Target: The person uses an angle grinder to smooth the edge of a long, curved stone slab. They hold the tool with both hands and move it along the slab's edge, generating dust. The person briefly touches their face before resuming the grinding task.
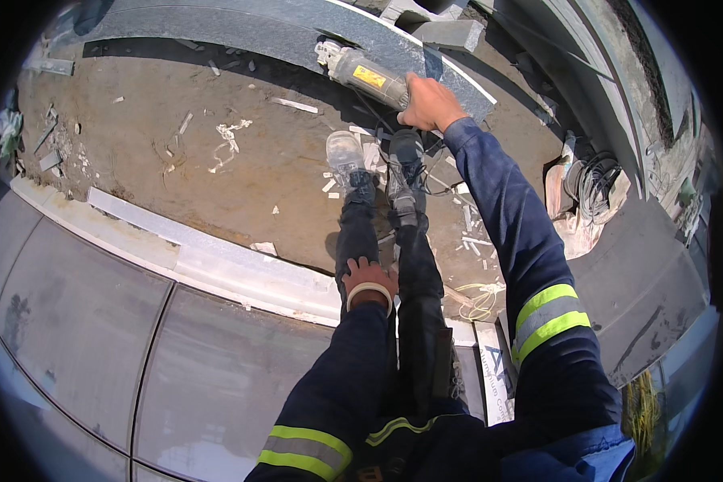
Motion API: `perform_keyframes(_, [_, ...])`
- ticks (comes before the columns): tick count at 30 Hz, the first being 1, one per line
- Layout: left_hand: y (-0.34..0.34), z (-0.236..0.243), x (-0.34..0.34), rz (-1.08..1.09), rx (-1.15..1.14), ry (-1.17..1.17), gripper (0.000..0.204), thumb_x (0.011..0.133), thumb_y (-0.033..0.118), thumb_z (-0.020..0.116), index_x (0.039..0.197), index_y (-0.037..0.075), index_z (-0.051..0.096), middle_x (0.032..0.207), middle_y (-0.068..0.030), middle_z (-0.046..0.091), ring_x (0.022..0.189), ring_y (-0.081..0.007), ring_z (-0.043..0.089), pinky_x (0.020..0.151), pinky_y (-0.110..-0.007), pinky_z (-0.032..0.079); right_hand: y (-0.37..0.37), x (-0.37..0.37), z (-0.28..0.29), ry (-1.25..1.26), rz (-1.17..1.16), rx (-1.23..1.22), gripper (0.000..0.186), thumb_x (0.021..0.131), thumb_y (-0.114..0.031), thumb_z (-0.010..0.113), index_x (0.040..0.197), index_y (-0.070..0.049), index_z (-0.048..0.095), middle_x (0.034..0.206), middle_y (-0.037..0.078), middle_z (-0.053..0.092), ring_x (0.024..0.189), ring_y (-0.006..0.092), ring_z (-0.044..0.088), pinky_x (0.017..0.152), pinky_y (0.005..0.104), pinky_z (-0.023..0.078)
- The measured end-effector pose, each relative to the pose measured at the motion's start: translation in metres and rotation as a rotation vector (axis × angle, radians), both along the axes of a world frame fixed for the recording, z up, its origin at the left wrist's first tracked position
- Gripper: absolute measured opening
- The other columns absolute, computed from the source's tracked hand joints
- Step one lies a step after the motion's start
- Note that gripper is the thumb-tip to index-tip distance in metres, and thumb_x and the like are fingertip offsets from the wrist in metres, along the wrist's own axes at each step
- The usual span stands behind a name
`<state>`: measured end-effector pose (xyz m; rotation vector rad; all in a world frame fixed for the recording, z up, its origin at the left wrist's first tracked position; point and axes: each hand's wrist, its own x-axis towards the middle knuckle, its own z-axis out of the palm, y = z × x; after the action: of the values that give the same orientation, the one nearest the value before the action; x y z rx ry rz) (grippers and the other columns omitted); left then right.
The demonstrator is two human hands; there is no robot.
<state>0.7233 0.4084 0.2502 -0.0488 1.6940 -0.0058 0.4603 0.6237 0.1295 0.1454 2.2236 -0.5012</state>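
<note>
My right hand (pixel 434 104) reaches forward and is wrapped round the rear end of a grey angle grinder (pixel 368 77) with a yellow label. The grinder lies against a long grey stone slab (pixel 217 22), its head pointing left; the disc cannot be made out. A dark cord runs down from the tool near my shoes. Nearer to me, my left hand (pixel 368 278) rests on my left leg around the knee, fingers spread, holding nothing. A pale band circles that wrist.
Offcuts and scraps (pixel 231 145) litter the brown ground. Concrete blocks (pixel 450 34) stand beyond the slab. Coiled cable (pixel 594 185) lies at the right, a yellowish cord (pixel 480 301) near my right leg. Large grey tiles (pixel 225 369) and a pale stone edge (pixel 257 281) lie at the near left.
</note>
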Motion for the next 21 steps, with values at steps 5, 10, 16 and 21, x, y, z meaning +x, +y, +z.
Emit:
perform_keyframes(5, [0.0,-0.002,0.006,-0.018,0.004,0.033,0.062,0.099,0.055,0.058,0.127,0.002,0.075,0.147,-0.0152,0.06,0.146,-0.038,0.046,0.112,-0.056,0.047,-0.02,-0.017,-0.009,0.066,0.004,-0.018,0.053,0.077,-0.023,0.082,0.121,0.003,0.066,0.116,0.027,0.075,0.112,0.0441,0.073,0.097,0.0496,0.06])
perform_keyframes(10, [0.001,-0.002,0.005,-0.012,0.016,0.057,0.059,0.099,0.053,0.058,0.125,0.002,0.076,0.146,-0.0142,0.061,0.141,-0.0365,0.05,0.109,-0.056,0.048,-0.021,-0.022,-0.011,0.068,0.013,-0.009,0.055,0.077,-0.024,0.083,0.122,0.002,0.066,0.116,0.026,0.076,0.112,0.0435,0.073,0.097,0.0497,0.06])
perform_keyframes(16, [-0.004,0.001,-0.003,-0.009,0.003,0.028,0.056,0.101,0.051,0.058,0.125,0.003,0.076,0.146,-0.0139,0.06,0.141,-0.0362,0.05,0.109,-0.055,0.048,0.002,0.004,0.005,0.002,-0.01,-0.003,0.06,0.075,-0.025,0.084,0.123,0.003,0.061,0.115,0.031,0.073,0.113,0.0484,0.07,0.097,0.0524,0.057])
perform_keyframes(21, [-0.004,0.0,-0.002,0.023,0.004,0.019,0.058,0.101,0.052,0.058,0.127,0.003,0.075,0.147,-0.0142,0.059,0.145,-0.0369,0.047,0.111,-0.056,0.047,-0.003,0.003,0.005,-0.001,-0.004,0.039,0.055,0.075,-0.023,0.082,0.122,0.002,0.064,0.117,0.027,0.075,0.113,0.0454,0.072,0.098,0.0504,0.059])
